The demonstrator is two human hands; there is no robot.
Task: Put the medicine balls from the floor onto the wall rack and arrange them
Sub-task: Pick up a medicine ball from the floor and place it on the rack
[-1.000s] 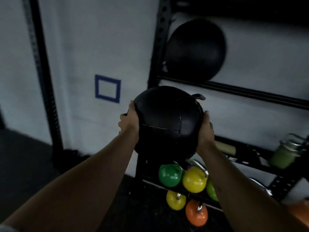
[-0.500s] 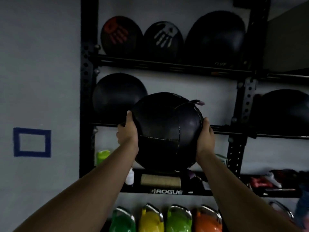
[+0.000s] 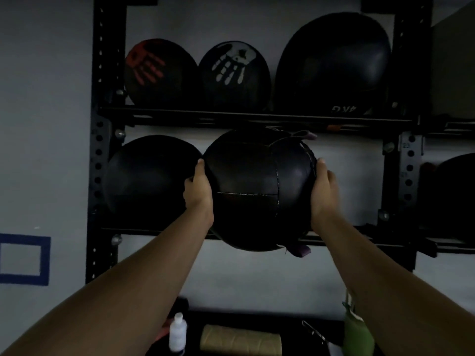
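A black medicine ball [image 3: 259, 191], stitched in leather-like panels with pale seams and small purple tabs at its top and bottom, is being held up against the middle shelf [image 3: 341, 241] of a black wall rack [image 3: 104, 140]. It is being clamped from either side by the left hand [image 3: 198, 192] and the right hand [image 3: 324, 192], palms pressed flat to its flanks, thumbs upward. Just left of the held ball, a second black ball [image 3: 151, 181] is being kept on the same shelf, almost touching the left hand. Above the held ball, three more are being stored: one with a red handprint [image 3: 160, 73], one with a white handprint [image 3: 234, 74] and a larger plain one [image 3: 334, 64]. Below it, a white bottle [image 3: 177, 332], a tan roll [image 3: 240, 340] and a green bottle [image 3: 358, 332] are being kept, partly screened by the forearms.
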